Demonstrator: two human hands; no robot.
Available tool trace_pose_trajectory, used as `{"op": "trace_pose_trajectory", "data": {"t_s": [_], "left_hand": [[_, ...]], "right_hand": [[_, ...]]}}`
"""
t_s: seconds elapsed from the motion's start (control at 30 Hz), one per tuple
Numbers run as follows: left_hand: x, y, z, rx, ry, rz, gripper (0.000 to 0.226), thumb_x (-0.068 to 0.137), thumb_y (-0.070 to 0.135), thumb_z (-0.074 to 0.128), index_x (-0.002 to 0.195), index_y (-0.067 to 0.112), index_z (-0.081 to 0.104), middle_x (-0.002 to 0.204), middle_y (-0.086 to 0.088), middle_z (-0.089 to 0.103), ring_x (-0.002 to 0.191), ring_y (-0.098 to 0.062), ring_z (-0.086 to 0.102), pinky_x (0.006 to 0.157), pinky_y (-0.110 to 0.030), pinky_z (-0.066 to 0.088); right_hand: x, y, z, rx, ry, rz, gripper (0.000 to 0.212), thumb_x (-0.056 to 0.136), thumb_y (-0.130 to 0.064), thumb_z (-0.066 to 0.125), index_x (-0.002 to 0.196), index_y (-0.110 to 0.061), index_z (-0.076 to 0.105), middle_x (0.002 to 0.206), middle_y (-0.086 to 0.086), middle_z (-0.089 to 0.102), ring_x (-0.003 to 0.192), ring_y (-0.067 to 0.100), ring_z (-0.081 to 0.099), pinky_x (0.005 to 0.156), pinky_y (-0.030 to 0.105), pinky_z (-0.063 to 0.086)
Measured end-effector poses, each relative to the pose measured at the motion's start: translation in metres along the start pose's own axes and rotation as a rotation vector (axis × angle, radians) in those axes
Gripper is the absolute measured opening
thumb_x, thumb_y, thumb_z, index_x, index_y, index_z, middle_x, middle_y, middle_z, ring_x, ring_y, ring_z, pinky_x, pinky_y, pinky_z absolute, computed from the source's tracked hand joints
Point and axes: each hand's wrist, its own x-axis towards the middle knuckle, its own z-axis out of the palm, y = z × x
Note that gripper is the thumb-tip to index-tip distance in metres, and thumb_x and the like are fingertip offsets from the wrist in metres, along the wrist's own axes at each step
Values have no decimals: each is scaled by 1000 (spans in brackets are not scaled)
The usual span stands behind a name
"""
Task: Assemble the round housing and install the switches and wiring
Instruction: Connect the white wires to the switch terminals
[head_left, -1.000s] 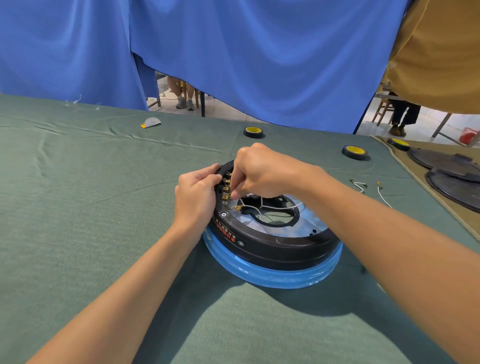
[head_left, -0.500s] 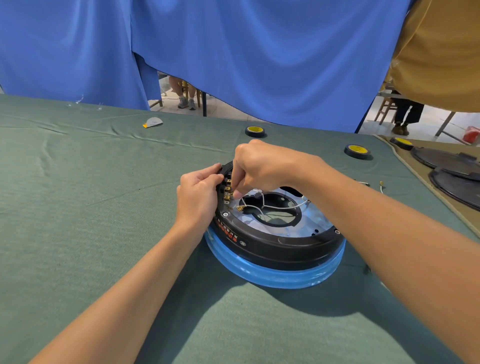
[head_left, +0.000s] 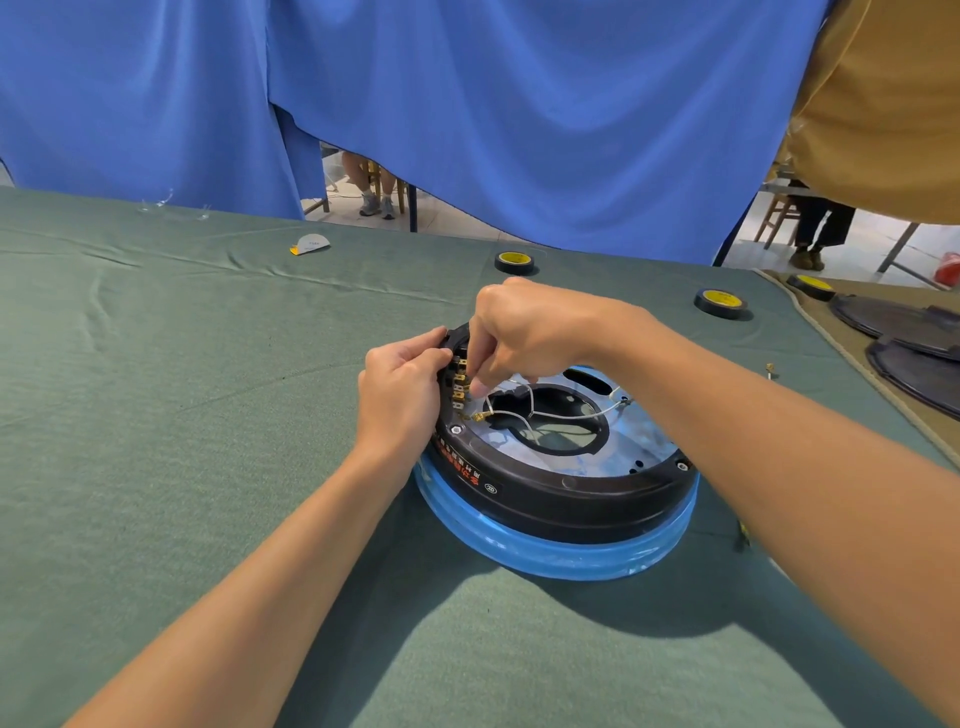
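Note:
A round black housing with a blue film-wrapped base lies on the green cloth in the middle of the view. On its left inner rim sit switches with brass terminals. White wires with brass connectors cross the central opening. My left hand grips the housing's left rim beside the switches. From above, my right hand reaches down, its curled fingertips pinching a wire end at the terminals; the exact contact is hidden under the fingers.
Two black tape rolls with yellow cores lie behind the housing, a third at the right. Dark round covers sit on the far right. A small loose connector lies right of my arm. Blue curtains hang behind.
My right hand has shifted slightly along the switch terminals while the left keeps its grip on the rim. The camera has drifted a little.

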Motion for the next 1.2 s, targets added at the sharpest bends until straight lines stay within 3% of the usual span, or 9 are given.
{"op": "trace_pose_trajectory", "data": {"t_s": [0.07, 0.17, 0.33, 0.5, 0.7, 0.87, 1.03, 1.13, 1.2], "left_hand": [[0, -1, 1, -14, 7, 0, 34, 84, 7, 59, 117, 8, 70, 115, -8, 71, 114, -22, 63, 106, -44, 45], [0, -2, 1, -22, 0, -9, 33, 86, 8, 58, 116, 10, 70, 114, -7, 72, 113, -22, 64, 105, -44, 46], [0, 1, 1, 9, -38, -47, 55, 71, 25, 57, 125, 12, 65, 122, -6, 68, 123, -23, 57, 112, -45, 38], [0, -1, 3, -12, -37, -81, 64, 70, 30, 53, 131, 15, 60, 129, -3, 64, 138, -25, 42, 119, -46, 25], [1, -7, 1, -1, -29, -51, 39, 96, 16, 51, 135, 15, 56, 137, -4, 58, 140, -23, 39, 119, -45, 23], [1, -8, 3, 13, -29, -31, 37, 99, 15, 49, 136, 13, 55, 137, -5, 58, 138, -21, 43, 119, -45, 23], [-4, -2, -2, 84, -85, 9, 31, 101, 17, 46, 127, 22, 61, 131, 3, 61, 141, -18, 37, 122, -43, 17], [-13, 1, -10, 146, -160, 38, 57, 92, 31, 50, 145, 12, 43, 150, -2, 43, 145, -13, 28, 123, -42, 12], [-21, 0, -16, 219, -123, 77, 61, 82, 41, 49, 136, 12, 54, 143, 2, 52, 140, -3, 30, 123, -39, 6]], "right_hand": [[-2, 1, 5, 33, 49, 13, 8, 79, -26, 79, 84, -20, 80, 60, -9, 65, 52, -2, 54, 48, 11, 38], [-6, 3, 16, 94, 138, 49, 9, 80, -26, 79, 83, -18, 80, 71, -5, 70, 67, 5, 60, 61, 24, 49], [-14, -1, 31, 175, 278, 86, 9, 81, -22, 77, 83, -14, 79, 70, -1, 67, 63, 7, 57, 54, 19, 41], [-15, -5, 40, 223, 347, 148, 9, 82, -22, 75, 84, -13, 77, 71, 2, 61, 73, 19, 58, 63, 28, 45], [-15, -10, 43, 230, 380, 181, 6, 83, -16, 73, 84, -11, 75, 76, 3, 60, 83, 22, 59, 68, 29, 46], [-12, -14, 43, 192, 362, 202, 2, 85, -13, 70, 86, -13, 71, 91, 11, 63, 86, 26, 60, 73, 36, 53], [-15, -11, 44, 218, 357, 190, 8, 87, -17, 69, 91, -11, 75, 86, 5, 65, 87, 20, 57, 71, 32, 48], [-19, -9, 44, 268, 361, 174, 12, 88, -19, 69, 91, -11, 78, 85, 3, 70, 87, 15, 58, 75, 31, 49], [-21, -7, 43, 270, 353, 161, 13, 88, -19, 69, 92, -11, 78, 86, 3, 71, 87, 14, 59, 77, 31, 51]]}}
